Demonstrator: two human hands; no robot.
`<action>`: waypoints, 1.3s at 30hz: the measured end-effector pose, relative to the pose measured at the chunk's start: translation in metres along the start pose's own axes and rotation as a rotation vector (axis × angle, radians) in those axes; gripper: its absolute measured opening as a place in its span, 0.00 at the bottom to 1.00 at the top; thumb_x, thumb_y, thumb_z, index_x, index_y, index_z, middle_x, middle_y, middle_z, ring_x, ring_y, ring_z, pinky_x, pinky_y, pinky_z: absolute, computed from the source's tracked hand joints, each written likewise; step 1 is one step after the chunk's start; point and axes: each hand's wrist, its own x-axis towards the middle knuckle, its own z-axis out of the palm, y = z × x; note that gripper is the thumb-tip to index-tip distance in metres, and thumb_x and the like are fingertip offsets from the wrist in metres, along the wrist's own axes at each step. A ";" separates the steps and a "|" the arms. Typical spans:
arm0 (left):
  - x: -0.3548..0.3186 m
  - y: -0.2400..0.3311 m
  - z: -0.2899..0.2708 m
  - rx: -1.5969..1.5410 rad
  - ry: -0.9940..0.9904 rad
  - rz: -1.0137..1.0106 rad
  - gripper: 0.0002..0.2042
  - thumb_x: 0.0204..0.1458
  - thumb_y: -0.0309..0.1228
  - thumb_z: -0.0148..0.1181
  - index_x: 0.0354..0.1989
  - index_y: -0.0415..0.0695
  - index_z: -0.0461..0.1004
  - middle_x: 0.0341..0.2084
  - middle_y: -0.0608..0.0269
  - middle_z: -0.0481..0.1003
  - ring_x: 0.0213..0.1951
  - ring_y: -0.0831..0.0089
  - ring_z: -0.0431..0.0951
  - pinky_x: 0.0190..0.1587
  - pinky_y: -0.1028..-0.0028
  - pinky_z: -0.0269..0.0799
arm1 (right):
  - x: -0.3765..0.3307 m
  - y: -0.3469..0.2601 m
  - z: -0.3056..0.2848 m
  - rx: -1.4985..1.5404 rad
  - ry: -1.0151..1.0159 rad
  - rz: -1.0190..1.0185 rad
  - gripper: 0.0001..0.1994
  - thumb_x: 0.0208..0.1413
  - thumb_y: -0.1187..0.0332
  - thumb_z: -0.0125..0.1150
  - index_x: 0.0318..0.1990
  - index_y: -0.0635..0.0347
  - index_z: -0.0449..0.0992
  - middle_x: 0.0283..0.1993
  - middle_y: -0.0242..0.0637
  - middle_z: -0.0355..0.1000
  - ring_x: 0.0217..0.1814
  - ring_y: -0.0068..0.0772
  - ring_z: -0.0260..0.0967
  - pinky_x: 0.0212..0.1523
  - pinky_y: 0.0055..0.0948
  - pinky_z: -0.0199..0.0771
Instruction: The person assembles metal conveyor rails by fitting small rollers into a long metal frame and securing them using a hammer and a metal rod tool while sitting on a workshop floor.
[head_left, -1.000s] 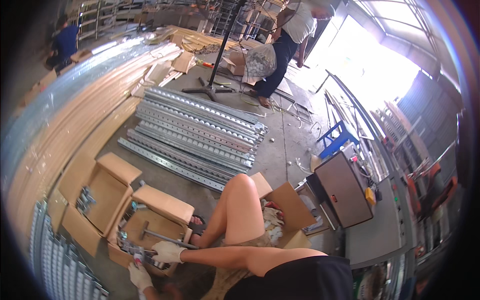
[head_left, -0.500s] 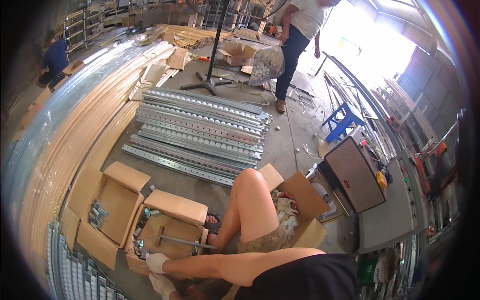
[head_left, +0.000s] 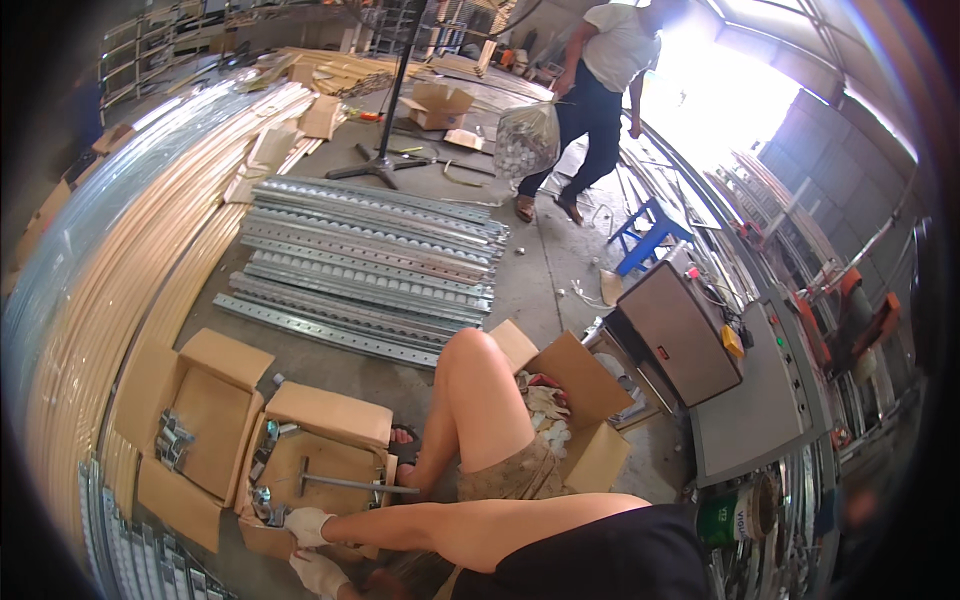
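Note:
My right hand (head_left: 308, 526), in a white glove, is at the near edge of an open cardboard box (head_left: 330, 409), beside shiny metal pieces (head_left: 263, 508). Its fingers look closed, but what they hold is hidden. Just below it, my left hand (head_left: 318, 574), also white-gloved, is bunched close to the box's near flap. Whatever lies in its fingers is too small to make out. A T-shaped metal tool (head_left: 350, 482) rests across the box, its long end reaching past the right side toward my foot.
A second open box (head_left: 215, 425) with metal brackets (head_left: 172, 440) stands left. Ahead lie stacked metal roller tracks (head_left: 365, 270). A box of gloves (head_left: 585, 375), a speaker-like box (head_left: 680, 335) and a blue stool (head_left: 650, 237) are right. A person (head_left: 600, 90) carries a bag (head_left: 527, 140).
The scene has shifted left in view. My right hand is closer to the metal pieces at the box's edge. The person with the bag has taken a step; the stacked tracks stay put.

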 end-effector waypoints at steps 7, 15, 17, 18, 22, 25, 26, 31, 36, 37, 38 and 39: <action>-0.008 0.019 -0.026 0.011 -0.090 -0.031 0.27 0.70 0.49 0.37 0.55 0.42 0.78 0.51 0.36 0.78 0.52 0.40 0.79 0.57 0.49 0.73 | 0.007 -0.009 -0.015 -0.091 -0.147 0.015 0.17 0.41 0.65 0.72 0.39 0.66 0.86 0.41 0.55 0.82 0.47 0.57 0.82 0.46 0.47 0.82; -0.019 0.034 -0.037 0.044 -0.015 0.023 0.23 0.69 0.45 0.41 0.52 0.40 0.79 0.46 0.41 0.81 0.48 0.40 0.80 0.51 0.50 0.76 | 0.031 -0.010 -0.009 -0.424 -0.307 -0.130 0.16 0.47 0.59 0.72 0.39 0.62 0.88 0.39 0.49 0.84 0.46 0.53 0.83 0.46 0.45 0.83; -0.016 0.027 -0.037 0.023 -0.049 0.008 0.28 0.69 0.49 0.36 0.54 0.39 0.78 0.49 0.38 0.79 0.51 0.38 0.78 0.54 0.49 0.74 | 0.030 -0.010 -0.003 -0.502 -0.312 -0.237 0.15 0.48 0.59 0.70 0.38 0.60 0.88 0.38 0.48 0.84 0.45 0.51 0.83 0.45 0.44 0.83; -0.015 0.026 -0.034 0.002 -0.068 0.001 0.30 0.70 0.51 0.34 0.54 0.39 0.77 0.51 0.37 0.78 0.53 0.37 0.77 0.56 0.49 0.74 | 0.026 -0.005 -0.001 -0.546 -0.303 -0.317 0.14 0.48 0.59 0.69 0.37 0.58 0.88 0.38 0.47 0.84 0.45 0.51 0.83 0.45 0.44 0.83; -0.002 0.010 -0.029 -0.046 -0.060 -0.021 0.34 0.70 0.54 0.29 0.57 0.37 0.75 0.53 0.34 0.77 0.56 0.34 0.75 0.59 0.47 0.71 | 0.022 -0.033 -0.002 -0.662 -0.332 -0.426 0.11 0.45 0.59 0.69 0.34 0.52 0.89 0.36 0.43 0.84 0.41 0.47 0.84 0.40 0.43 0.82; -0.011 0.016 -0.023 -0.063 -0.087 0.032 0.34 0.70 0.54 0.30 0.58 0.37 0.75 0.54 0.35 0.77 0.57 0.34 0.75 0.60 0.48 0.71 | 0.016 -0.012 0.000 -0.732 -0.360 -0.418 0.11 0.44 0.58 0.70 0.33 0.51 0.89 0.34 0.40 0.84 0.40 0.46 0.84 0.39 0.41 0.82; -0.011 0.019 -0.026 -0.080 -0.064 0.027 0.34 0.70 0.54 0.31 0.59 0.37 0.75 0.54 0.35 0.77 0.57 0.34 0.75 0.60 0.48 0.71 | 0.021 -0.011 0.006 -0.781 -0.372 -0.464 0.11 0.43 0.57 0.70 0.32 0.51 0.89 0.34 0.39 0.84 0.39 0.45 0.84 0.39 0.41 0.82; 0.004 -0.054 0.024 -0.014 0.019 0.094 0.29 0.69 0.50 0.36 0.59 0.39 0.75 0.53 0.36 0.77 0.56 0.36 0.76 0.60 0.49 0.72 | 0.053 0.024 0.057 -0.674 -0.300 -0.358 0.17 0.40 0.50 0.73 0.32 0.50 0.89 0.33 0.38 0.84 0.38 0.45 0.83 0.38 0.43 0.82; 0.046 -0.177 0.143 0.297 0.427 0.476 0.24 0.68 0.45 0.40 0.55 0.41 0.77 0.50 0.38 0.79 0.53 0.37 0.78 0.57 0.48 0.74 | 0.046 0.005 0.007 -0.749 -0.368 -0.581 0.17 0.40 0.50 0.74 0.33 0.50 0.89 0.33 0.38 0.84 0.38 0.45 0.83 0.38 0.44 0.82; 0.039 -0.166 0.137 0.163 0.209 0.312 0.24 0.68 0.45 0.40 0.55 0.41 0.77 0.49 0.37 0.79 0.52 0.37 0.78 0.56 0.48 0.74 | 0.047 0.007 0.004 -0.749 -0.382 -0.605 0.17 0.40 0.50 0.74 0.33 0.50 0.89 0.33 0.39 0.84 0.38 0.45 0.83 0.38 0.44 0.82; 0.017 -0.097 0.072 0.084 0.063 0.132 0.23 0.68 0.45 0.41 0.54 0.41 0.77 0.48 0.37 0.79 0.51 0.37 0.79 0.55 0.47 0.74 | 0.055 0.012 0.008 -0.737 -0.393 -0.636 0.17 0.40 0.50 0.74 0.33 0.50 0.89 0.33 0.39 0.84 0.37 0.45 0.83 0.38 0.44 0.82; 0.004 -0.042 0.024 0.062 -0.006 0.047 0.23 0.68 0.45 0.41 0.53 0.41 0.77 0.47 0.37 0.80 0.50 0.37 0.79 0.54 0.47 0.75 | 0.057 0.013 0.008 -0.727 -0.409 -0.660 0.17 0.40 0.50 0.74 0.34 0.50 0.89 0.33 0.39 0.84 0.37 0.45 0.83 0.38 0.44 0.83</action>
